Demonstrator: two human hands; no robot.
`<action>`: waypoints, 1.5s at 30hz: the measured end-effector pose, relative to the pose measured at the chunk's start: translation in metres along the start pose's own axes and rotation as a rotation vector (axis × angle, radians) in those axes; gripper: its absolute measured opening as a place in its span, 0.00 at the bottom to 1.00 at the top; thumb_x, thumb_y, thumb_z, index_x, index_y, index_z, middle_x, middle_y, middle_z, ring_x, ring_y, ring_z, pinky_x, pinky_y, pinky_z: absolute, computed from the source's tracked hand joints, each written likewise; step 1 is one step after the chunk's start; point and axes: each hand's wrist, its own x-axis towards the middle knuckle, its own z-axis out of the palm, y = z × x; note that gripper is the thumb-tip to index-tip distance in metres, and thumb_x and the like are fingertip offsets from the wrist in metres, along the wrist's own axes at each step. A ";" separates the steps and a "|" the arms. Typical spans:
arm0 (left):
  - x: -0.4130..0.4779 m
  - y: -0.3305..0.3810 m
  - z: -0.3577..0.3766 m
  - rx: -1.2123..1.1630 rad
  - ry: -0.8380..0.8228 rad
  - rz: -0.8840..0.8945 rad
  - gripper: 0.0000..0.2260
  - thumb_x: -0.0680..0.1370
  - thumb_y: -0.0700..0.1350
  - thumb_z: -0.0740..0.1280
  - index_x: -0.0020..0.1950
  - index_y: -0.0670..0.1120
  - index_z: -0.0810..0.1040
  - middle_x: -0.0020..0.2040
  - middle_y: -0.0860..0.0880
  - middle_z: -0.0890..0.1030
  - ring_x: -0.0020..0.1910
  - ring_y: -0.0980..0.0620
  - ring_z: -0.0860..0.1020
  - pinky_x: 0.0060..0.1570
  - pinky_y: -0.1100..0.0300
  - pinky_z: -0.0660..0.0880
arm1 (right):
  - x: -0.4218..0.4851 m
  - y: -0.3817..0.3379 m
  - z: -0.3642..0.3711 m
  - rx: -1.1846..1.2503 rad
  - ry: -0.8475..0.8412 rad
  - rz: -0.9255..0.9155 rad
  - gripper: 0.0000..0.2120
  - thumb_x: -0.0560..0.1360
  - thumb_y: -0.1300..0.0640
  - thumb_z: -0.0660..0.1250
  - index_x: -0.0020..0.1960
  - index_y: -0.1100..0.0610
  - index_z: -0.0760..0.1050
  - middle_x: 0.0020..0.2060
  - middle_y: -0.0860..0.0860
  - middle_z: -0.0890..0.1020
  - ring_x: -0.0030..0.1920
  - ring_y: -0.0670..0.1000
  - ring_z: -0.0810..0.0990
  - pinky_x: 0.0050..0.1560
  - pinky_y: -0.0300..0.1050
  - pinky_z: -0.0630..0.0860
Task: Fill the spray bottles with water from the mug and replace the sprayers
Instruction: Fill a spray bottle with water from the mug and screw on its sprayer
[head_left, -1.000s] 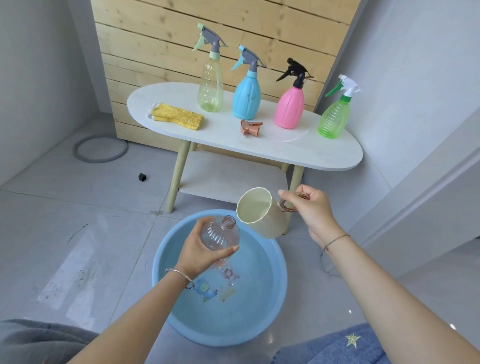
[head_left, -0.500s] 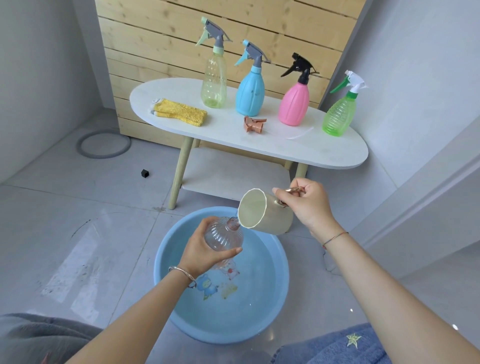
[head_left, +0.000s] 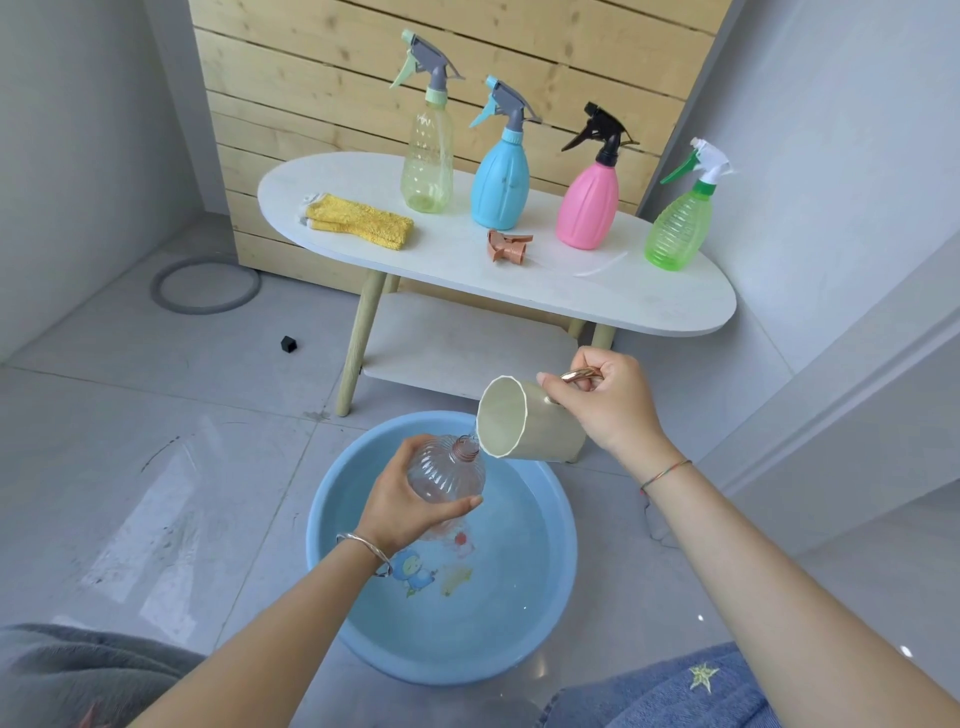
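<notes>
Mid-frame, our left hand (head_left: 402, 501) curled round the open clear bottle (head_left: 447, 470); right hand (head_left: 608, 402) gripped the tilted mug (head_left: 524, 421). Filling seemingly underway; copper sprayer (head_left: 506, 247) above, unfitted.

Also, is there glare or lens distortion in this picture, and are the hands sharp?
Head view: a broad pale glare lies on the floor tiles at left; the wide lens splays the wall edges; the left hand, clear bottle, mug and right hand look sharp; shadows are faint.
</notes>
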 end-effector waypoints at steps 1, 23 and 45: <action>0.000 0.000 0.000 -0.002 -0.001 -0.001 0.36 0.53 0.64 0.78 0.57 0.59 0.70 0.55 0.62 0.77 0.55 0.71 0.73 0.49 0.78 0.67 | 0.000 -0.001 0.000 -0.012 0.000 -0.013 0.23 0.68 0.59 0.74 0.27 0.54 0.60 0.23 0.48 0.62 0.26 0.45 0.59 0.28 0.39 0.56; 0.002 -0.010 0.004 -0.019 0.005 -0.006 0.37 0.54 0.63 0.79 0.60 0.58 0.72 0.57 0.61 0.78 0.57 0.67 0.74 0.51 0.78 0.67 | 0.002 -0.003 0.003 -0.111 -0.018 -0.193 0.23 0.67 0.59 0.75 0.28 0.53 0.60 0.24 0.45 0.61 0.28 0.46 0.61 0.30 0.39 0.57; -0.003 -0.007 0.007 -0.055 0.005 0.010 0.35 0.54 0.62 0.79 0.58 0.59 0.72 0.55 0.63 0.78 0.56 0.67 0.75 0.49 0.78 0.68 | 0.002 -0.008 0.011 -0.222 -0.057 -0.420 0.20 0.66 0.59 0.74 0.30 0.54 0.61 0.26 0.44 0.64 0.33 0.48 0.64 0.34 0.41 0.59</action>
